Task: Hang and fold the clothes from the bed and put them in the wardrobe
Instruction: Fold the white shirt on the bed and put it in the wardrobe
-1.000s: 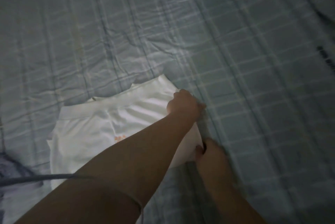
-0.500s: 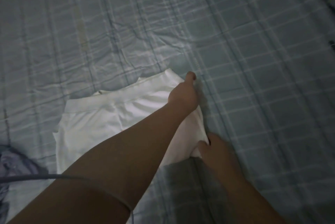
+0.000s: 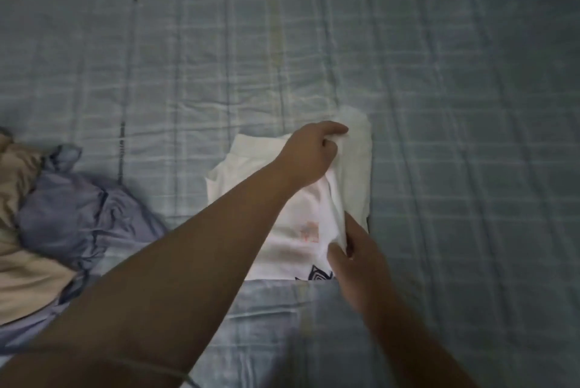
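Head view: pile [image 3: 78,208] left on bed [image 3: 439,136], unfolded. Left hand [image 3: 309,152] grips shirt [image 3: 309,249] at top edge, right hand [image 3: 357,249] pinches lower edge; shirt mid-bed. Looks like side-fold step. Next: lay flap flat, smooth, halve.

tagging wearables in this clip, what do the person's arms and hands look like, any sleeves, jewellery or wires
Both forearms are bare: no sleeves, gloves, watch or bracelet show. No ring shows on the left hand or the right hand, though the light is dim. A thin grey cable crosses the left arm near the bottom edge.
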